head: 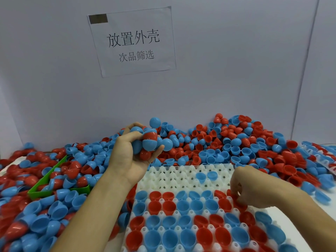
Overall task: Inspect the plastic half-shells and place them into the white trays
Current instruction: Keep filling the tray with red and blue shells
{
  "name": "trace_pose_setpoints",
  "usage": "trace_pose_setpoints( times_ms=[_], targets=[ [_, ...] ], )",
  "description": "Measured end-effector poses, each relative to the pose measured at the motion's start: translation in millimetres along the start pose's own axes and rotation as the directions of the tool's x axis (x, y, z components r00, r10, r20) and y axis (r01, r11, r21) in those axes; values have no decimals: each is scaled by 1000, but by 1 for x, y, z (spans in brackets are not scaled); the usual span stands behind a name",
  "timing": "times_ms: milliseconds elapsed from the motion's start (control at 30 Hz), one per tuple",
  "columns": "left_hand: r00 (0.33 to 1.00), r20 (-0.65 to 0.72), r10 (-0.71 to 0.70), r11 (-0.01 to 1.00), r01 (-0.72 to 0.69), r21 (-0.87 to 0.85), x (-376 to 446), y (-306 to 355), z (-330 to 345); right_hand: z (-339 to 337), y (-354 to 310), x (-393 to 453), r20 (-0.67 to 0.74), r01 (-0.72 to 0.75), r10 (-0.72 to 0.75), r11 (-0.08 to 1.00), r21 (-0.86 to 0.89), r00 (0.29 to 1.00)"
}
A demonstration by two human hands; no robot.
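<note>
A white tray (174,176) with cone-shaped pegs lies in front of me, its near rows filled with red and blue half-shells, open side up. Two blue half-shells (206,176) sit alone in a far row. My left hand (131,157) is raised above the tray's far left corner and grips a bunch of red and blue half-shells (149,142). My right hand (247,188) is curled at the tray's right edge, its fingertips pinching a red half-shell (238,201) in a tray cell.
A large heap of loose red and blue half-shells (236,142) runs along the back wall and down the left side. A green bin (54,188) lies half buried at left. Another tray (320,157) shows at far right. A paper sign (132,42) hangs on the wall.
</note>
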State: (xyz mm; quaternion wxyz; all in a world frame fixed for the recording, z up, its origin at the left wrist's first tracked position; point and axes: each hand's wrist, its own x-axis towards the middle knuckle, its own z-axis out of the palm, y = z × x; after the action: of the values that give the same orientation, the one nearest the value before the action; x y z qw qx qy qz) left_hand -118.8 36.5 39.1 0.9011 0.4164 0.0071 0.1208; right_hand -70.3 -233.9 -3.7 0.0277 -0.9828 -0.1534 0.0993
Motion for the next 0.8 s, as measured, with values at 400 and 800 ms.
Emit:
trace_pose_setpoints(
  times_ms=[400,800],
  targets=[
    [999,41,-28,999,29,-29,1,-3,0,-42,-16,-10,-26,26,-27,998,-52,999],
    [993,108,-43,998,38,42,-3,-13,7,-56,-94,-14,-462,428,-257,847,315,849]
  ],
)
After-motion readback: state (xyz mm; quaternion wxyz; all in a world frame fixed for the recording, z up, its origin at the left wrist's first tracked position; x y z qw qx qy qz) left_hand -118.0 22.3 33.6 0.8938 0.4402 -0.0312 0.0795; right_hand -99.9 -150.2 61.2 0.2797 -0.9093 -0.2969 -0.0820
